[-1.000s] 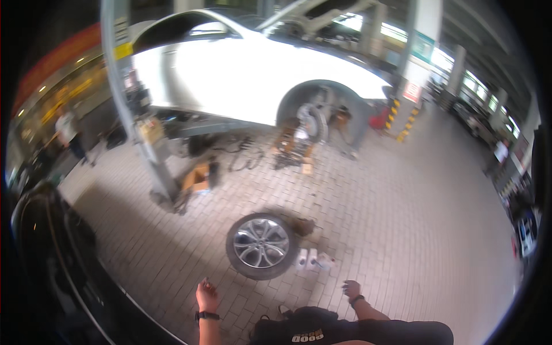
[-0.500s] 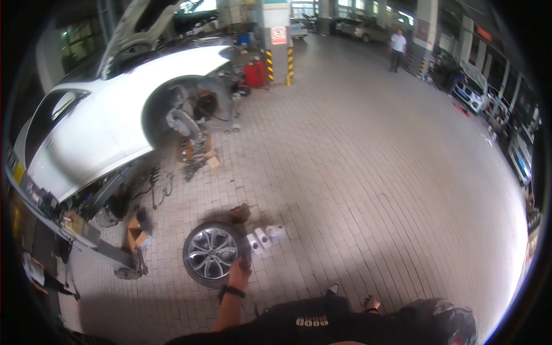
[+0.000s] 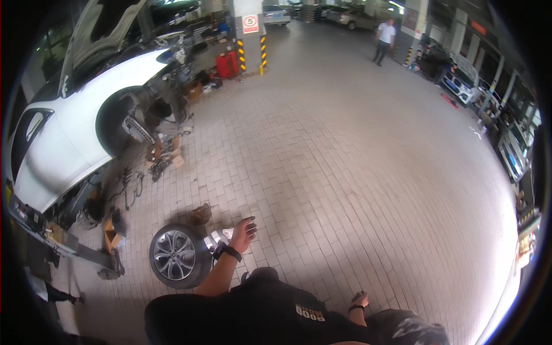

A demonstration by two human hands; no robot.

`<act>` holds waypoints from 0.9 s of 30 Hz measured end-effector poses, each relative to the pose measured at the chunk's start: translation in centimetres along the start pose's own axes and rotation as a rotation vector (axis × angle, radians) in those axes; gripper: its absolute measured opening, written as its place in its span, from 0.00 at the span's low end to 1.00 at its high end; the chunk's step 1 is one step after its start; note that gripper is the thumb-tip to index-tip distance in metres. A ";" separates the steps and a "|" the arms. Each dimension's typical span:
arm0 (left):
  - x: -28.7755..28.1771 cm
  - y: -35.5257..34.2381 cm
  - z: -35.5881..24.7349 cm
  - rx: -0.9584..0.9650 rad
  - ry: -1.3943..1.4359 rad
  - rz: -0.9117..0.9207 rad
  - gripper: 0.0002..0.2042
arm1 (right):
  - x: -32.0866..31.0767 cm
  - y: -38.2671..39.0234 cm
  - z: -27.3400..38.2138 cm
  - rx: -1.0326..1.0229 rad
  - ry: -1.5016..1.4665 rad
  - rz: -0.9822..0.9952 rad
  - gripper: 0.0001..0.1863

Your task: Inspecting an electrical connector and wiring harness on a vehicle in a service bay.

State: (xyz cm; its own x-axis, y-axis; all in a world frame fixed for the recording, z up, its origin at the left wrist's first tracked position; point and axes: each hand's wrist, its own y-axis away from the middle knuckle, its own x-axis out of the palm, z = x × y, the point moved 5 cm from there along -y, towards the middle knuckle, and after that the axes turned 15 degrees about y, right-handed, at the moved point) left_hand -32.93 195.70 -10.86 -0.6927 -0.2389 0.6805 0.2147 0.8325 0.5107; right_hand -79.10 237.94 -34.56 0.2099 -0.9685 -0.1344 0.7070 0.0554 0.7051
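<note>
My left hand (image 3: 242,233) hangs in the air over the paving with bent, dark-tipped fingers, slightly apart and holding nothing that I can see. Behind its wrist, which wears a black band, are several small white boxes (image 3: 217,237), partly hidden. Left of them a tyre on a silver multi-spoke rim (image 3: 175,256) lies flat on the floor. At my other side, low by my body, is my right hand (image 3: 360,299). Its fingers are loosely bent with nothing visible in them, and a dark band circles that wrist too.
A white car (image 3: 75,132) with its bonnet up and front wheel off stands at left, a lift arm (image 3: 86,247) beside it. Loose parts and an open carton (image 3: 112,234) lie nearby. Beyond are a striped pillar (image 3: 251,43), a red container (image 3: 227,65) and a standing person (image 3: 384,40).
My view has swung right, so the car and wheel sit further left. My left hand has gone from over the wheel's edge to right of the white boxes. The distant person has changed stance.
</note>
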 end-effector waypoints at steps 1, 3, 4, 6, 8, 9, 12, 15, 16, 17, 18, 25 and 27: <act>0.3 -1.2 -0.1 -0.007 -0.033 -0.033 0.11 | 1.8 -1.0 1.4 0.014 0.023 -0.014 0.18; -0.7 -4.3 -0.5 0.013 0.008 -0.101 0.09 | 6.8 -1.3 4.5 0.014 0.042 -0.008 0.18; -1.0 -6.2 -0.5 0.011 0.039 -0.140 0.08 | 9.0 -1.2 6.0 0.007 0.033 -0.026 0.17; -1.4 -10.1 -0.9 0.022 0.072 -0.179 0.07 | 13.5 -1.1 8.0 0.006 0.081 -0.007 0.18; -1.8 -14.6 -1.0 0.040 0.083 -0.257 0.08 | 17.5 -2.6 8.7 0.016 0.141 0.017 0.19; -1.7 -17.4 -0.8 0.038 0.110 -0.284 0.09 | 19.0 -3.7 9.0 0.014 0.182 0.007 0.20; -2.9 -26.1 -1.0 -0.023 0.139 -0.289 0.10 | 22.7 -7.1 10.1 0.035 0.185 -0.059 0.12; -1.0 -33.3 -3.5 -0.011 0.156 -0.289 0.13 | 26.3 -7.2 15.1 0.046 0.221 -0.167 0.12; 1.8 -35.0 -5.3 0.021 0.182 -0.307 0.11 | 27.8 -8.0 17.1 0.046 0.238 -0.170 0.12; 3.3 -37.1 -6.9 0.027 0.177 -0.305 0.11 | 29.1 -9.8 19.0 0.035 0.259 -0.199 0.12; 4.5 -39.2 -8.1 0.026 0.165 -0.300 0.11 | 30.1 -11.3 20.3 0.028 0.274 -0.236 0.12; 8.3 -48.7 -14.5 0.060 0.118 -0.388 0.13 | 48.7 -15.3 30.7 -0.077 0.409 -0.110 0.14; 6.6 -50.7 -15.0 0.061 0.107 -0.441 0.13 | 55.0 -17.2 31.8 -0.081 0.463 -0.050 0.14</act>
State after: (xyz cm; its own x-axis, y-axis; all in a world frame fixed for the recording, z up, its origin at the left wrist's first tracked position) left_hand -38.01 144.42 -24.41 -0.6334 -0.6247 0.4567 -0.1279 0.6666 0.7344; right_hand -101.20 176.05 -31.95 0.4405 -0.7611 -0.4762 0.7702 0.0479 0.6360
